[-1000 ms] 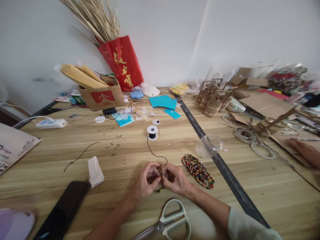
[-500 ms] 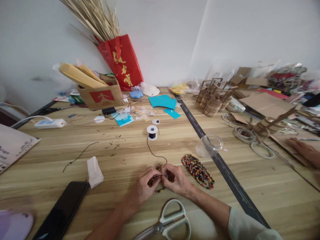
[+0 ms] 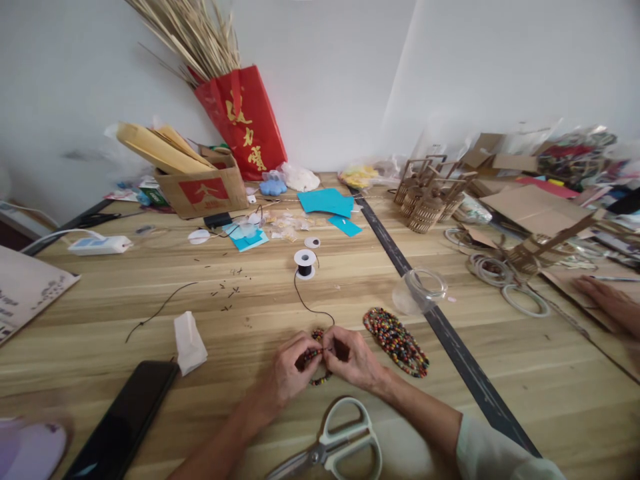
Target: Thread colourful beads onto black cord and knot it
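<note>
My left hand (image 3: 295, 363) pinches a string of small multicoloured beads (image 3: 320, 381), part of which loops down onto the table between my hands. Fingertips nearly meeting it, my right hand (image 3: 353, 357) is closed on the end of a thin black cord (image 3: 315, 310). That cord runs back to a white spool (image 3: 305, 264) wound with black. To the right of my hands lies a coiled heap of multicoloured bead strings (image 3: 396, 342). White-handled scissors (image 3: 345, 437) rest just below my wrists. The exact spot where cord and beads meet is hidden by my fingers.
A black phone (image 3: 125, 420) and folded white paper (image 3: 190, 343) lie left. Clear tape rolls (image 3: 425, 285) sit right, beyond them small bamboo baskets (image 3: 425, 200). Behind stand a cardboard box (image 3: 205, 190) and a red bag (image 3: 250, 127). Another person's hand (image 3: 607, 300) rests at far right.
Almost nothing differs. My hands stay in the same place, with only a slight shift of the fingers at the cord and beads.
</note>
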